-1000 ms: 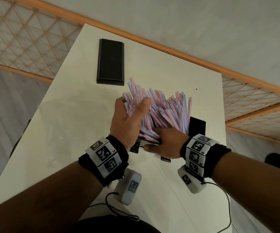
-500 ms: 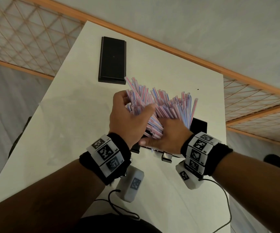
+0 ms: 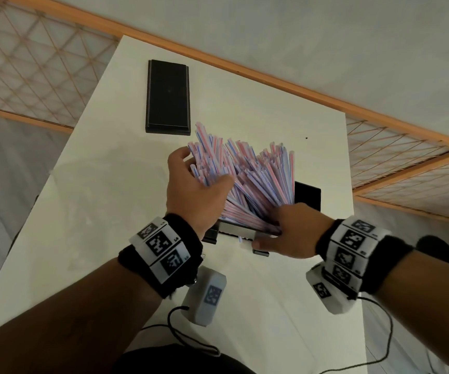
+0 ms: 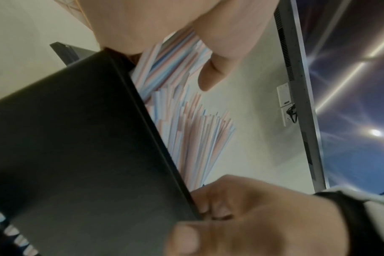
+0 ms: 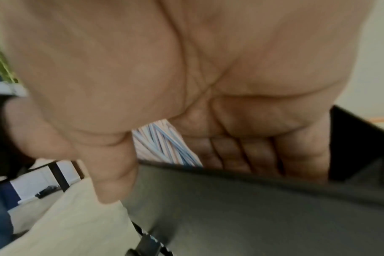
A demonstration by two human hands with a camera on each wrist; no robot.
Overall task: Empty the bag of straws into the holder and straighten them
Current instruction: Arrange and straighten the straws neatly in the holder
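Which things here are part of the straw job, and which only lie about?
Job: straws; holder; left hand, gripping straws; right hand, at the straws' base.
Lying about: black lid on the table.

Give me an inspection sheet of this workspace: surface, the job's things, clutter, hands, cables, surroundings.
Surface: pale table, one small dark speck near the far edge.
Job's things: pink, blue and white straws stand fanned and leaning in the black holder; not yet straight. No bag seen.
Clutter: flat black lid-like box lies apart at the far side of the table.
Hands: left hand grips the upper left of the straws; right hand is curled round their lower ends at the holder's rim.
Cables: thin black cords trail from both wrist units over the near table.
Surroundings: plain wall, orange-framed lattice panels to both sides.
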